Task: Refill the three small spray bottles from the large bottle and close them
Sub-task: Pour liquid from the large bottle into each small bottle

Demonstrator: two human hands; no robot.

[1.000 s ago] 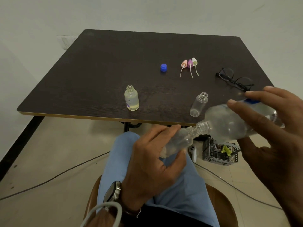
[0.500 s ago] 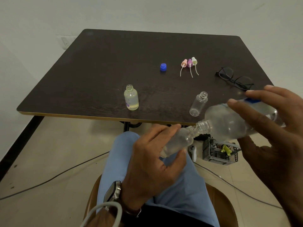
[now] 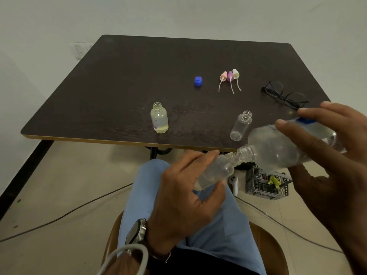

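My left hand [image 3: 184, 193] grips a small clear spray bottle [image 3: 215, 172], tilted up to the right, below the table's front edge. My right hand [image 3: 325, 155] holds the large clear bottle [image 3: 278, 147] tipped on its side, its open neck touching the small bottle's mouth. On the table [image 3: 119, 86] a second small bottle [image 3: 159, 118] with yellowish liquid stands open at the front left. A third, clear small bottle [image 3: 240, 126] stands open near the front right. Three spray tops [image 3: 230, 77], pink, purple and white, lie further back beside the blue cap [image 3: 198, 81].
Black glasses [image 3: 284, 95] lie at the table's right side. On the floor under the hands sit a grey mesh basket [image 3: 266, 182] and a white controller [image 3: 234, 182]. Cables run across the floor. My blue-trousered leg [image 3: 228, 231] and a wooden chair are below.
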